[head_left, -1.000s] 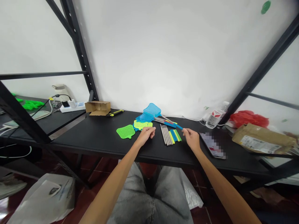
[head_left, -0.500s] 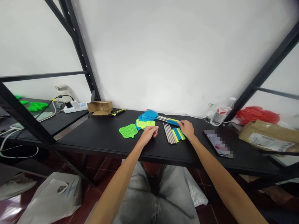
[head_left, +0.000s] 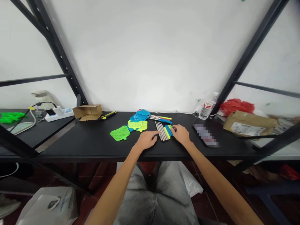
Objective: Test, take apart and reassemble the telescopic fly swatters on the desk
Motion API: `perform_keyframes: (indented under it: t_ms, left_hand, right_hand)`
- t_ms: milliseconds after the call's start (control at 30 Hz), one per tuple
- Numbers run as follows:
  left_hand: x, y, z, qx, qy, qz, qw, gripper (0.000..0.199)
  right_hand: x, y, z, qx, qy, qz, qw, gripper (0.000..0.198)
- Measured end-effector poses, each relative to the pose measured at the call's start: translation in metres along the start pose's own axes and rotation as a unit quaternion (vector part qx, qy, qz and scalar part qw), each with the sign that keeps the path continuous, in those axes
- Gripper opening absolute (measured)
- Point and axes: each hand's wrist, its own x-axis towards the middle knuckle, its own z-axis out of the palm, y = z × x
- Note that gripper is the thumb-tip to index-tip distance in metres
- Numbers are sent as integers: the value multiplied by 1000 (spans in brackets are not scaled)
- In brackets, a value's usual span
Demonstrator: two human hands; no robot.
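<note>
A row of silver metal rods (head_left: 161, 132) lies on the black table, beside a row of short yellow, blue and green handles (head_left: 168, 132). My left hand (head_left: 147, 139) is at the rods' left side, its index finger stretched out and touching them, the other fingers loosely bent. At the right end of the handles, my right hand (head_left: 181, 133) has its fingers bent around the green handle, which is mostly hidden. Behind lie blue fly swatters (head_left: 140, 116) with long metal shafts. Yellow fly swatter heads (head_left: 138, 125) and a green fly swatter head (head_left: 120, 133) are left of my hands.
On the left stand an open cardboard box (head_left: 87, 112) and a black-yellow cutter knife (head_left: 108, 115). To the right are a phone (head_left: 206, 136), a water bottle (head_left: 208, 107), a brown parcel (head_left: 249, 123) and a red plastic bag (head_left: 237, 107). Black shelf posts frame the table.
My right hand has left the blue swatter handles at the back and come down to the short handles. My left index finger has stretched out to the rods. The view has shifted right.
</note>
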Motion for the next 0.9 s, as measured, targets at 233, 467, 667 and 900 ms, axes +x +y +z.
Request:
perform_keyframes:
  t_ms: [233,467,667,900]
  left_hand:
    - [-1,3,2,76,-22,22,997,37]
    - [-2,4,1,73,-29,28,997,30]
    - [-4,7,-2,86,-5,58,995,26]
    - [-2,12,-3,152,54,78,984,19]
  right_hand:
    - [6,4,0,31,-26,24,999,36]
    - [7,3,-3,47,-51,43,997,36]
    - [6,5,-2,71,-11,2,997,27]
    - [4,7,0,110,67,-66,989,35]
